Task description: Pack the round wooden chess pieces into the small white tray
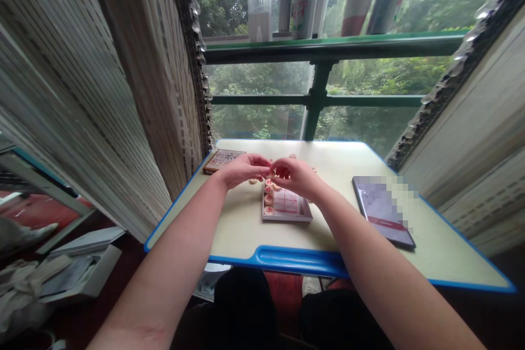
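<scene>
Over the far left corner of an open white box (287,219), the fingertips of my two hands meet. My left hand (245,168) is closed, its fingers pressed together around a round xiangqi piece (271,172). Curled in from the other side, my right hand (293,176) is also closed at the same piece; the fingers partly hide it. Along the box's left wall lie several wooden xiangqi pieces (268,198) with red characters, in a row. A red-lined sheet (287,202) shows inside the box. One loose piece (253,181) lies under my left hand.
A patterned box lid (221,159) lies at the table's far left. Further loose pieces (292,156) sit beyond my right hand. A dark-edged tablet (383,213) lies on the right. The cream table (241,229) has a blue rim, with curtains on both sides and a window railing behind.
</scene>
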Demonstrator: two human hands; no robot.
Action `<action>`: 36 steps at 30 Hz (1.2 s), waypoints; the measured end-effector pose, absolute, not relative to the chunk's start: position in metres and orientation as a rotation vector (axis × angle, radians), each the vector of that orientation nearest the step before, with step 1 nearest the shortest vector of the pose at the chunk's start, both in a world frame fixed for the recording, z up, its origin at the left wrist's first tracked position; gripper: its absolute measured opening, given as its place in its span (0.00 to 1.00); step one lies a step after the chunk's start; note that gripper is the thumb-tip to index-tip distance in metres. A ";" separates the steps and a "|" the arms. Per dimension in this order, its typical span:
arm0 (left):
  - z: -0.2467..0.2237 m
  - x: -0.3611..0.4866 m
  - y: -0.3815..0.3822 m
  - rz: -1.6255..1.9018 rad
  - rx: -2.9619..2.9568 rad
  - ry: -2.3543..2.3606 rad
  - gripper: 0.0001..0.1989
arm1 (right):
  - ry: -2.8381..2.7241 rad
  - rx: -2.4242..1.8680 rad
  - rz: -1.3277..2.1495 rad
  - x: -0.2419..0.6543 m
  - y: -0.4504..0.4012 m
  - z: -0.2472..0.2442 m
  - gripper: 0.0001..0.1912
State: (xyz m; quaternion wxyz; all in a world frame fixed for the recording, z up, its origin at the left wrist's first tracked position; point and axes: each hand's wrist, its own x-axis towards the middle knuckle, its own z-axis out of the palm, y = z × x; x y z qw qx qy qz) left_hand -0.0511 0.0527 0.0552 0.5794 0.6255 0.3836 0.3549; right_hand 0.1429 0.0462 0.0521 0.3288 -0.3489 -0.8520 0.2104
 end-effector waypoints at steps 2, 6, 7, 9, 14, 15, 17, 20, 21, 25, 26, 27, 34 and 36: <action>0.054 -0.050 0.054 0.831 1.455 0.892 0.18 | -2.223 -0.911 0.544 0.143 0.046 0.052 0.08; 0.054 -0.049 0.055 0.869 1.418 0.885 0.18 | -2.223 -0.957 0.511 0.144 0.046 0.055 0.08; 0.054 -0.049 0.055 0.887 1.398 0.892 0.18 | -2.221 -0.968 0.505 0.144 0.046 0.056 0.07; 0.054 -0.049 0.055 0.913 1.361 0.906 0.18 | -2.211 -0.978 0.504 0.144 0.044 0.059 0.07; 0.056 -0.051 0.055 0.904 1.336 0.900 0.18 | -2.214 -0.991 0.455 0.144 0.041 0.063 0.08; 0.057 -0.051 0.055 0.889 1.338 0.907 0.18 | -2.213 -0.998 0.443 0.144 0.041 0.062 0.07; 0.058 -0.051 0.054 0.863 1.348 0.930 0.17 | -2.207 -1.012 0.433 0.144 0.041 0.061 0.07; 0.058 -0.050 0.053 0.846 1.363 0.947 0.18 | -2.196 -1.032 0.435 0.144 0.042 0.060 0.07; 0.058 -0.050 0.053 0.845 1.367 0.948 0.18 | -2.192 -1.038 0.438 0.144 0.042 0.060 0.07; 0.056 -0.052 0.055 0.845 1.392 0.940 0.18 | -2.184 -1.034 0.462 0.144 0.042 0.060 0.08; 0.056 -0.052 0.055 0.842 1.399 0.940 0.18 | -2.188 -1.027 0.468 0.144 0.042 0.060 0.08; 0.055 -0.053 0.056 0.834 1.405 0.944 0.19 | -2.191 -1.022 0.470 0.144 0.042 0.060 0.08; 0.055 -0.051 0.057 0.879 1.389 0.948 0.21 | -2.183 -1.039 0.489 0.145 0.042 0.064 0.09; 0.057 -0.051 0.056 0.917 1.380 0.963 0.19 | -2.192 -1.045 0.499 0.145 0.039 0.067 0.09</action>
